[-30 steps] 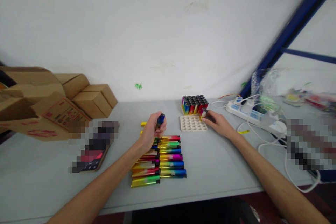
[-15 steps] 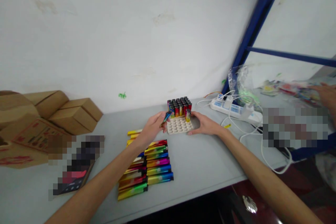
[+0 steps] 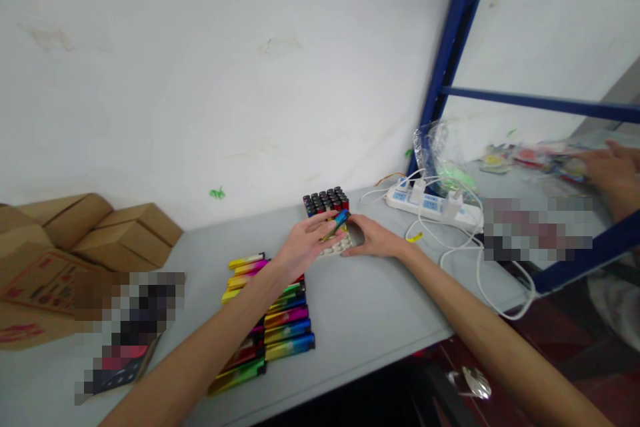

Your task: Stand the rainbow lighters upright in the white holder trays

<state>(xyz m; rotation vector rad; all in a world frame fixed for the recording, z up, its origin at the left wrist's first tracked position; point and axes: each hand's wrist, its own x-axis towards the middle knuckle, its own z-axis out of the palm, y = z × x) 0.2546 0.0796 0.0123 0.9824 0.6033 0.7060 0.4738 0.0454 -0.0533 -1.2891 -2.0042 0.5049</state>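
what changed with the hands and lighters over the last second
The left hand carried its blue-and-yellow lighter from above the lying rows of coloured lighters to the white holed tray. The right hand let go of its lighter and now grips the tray. The rows stayed put.

Both forearms are bare to the frame's edge, no sleeves in view; the left hand and right hand wear no gloves; no rings or watch show.
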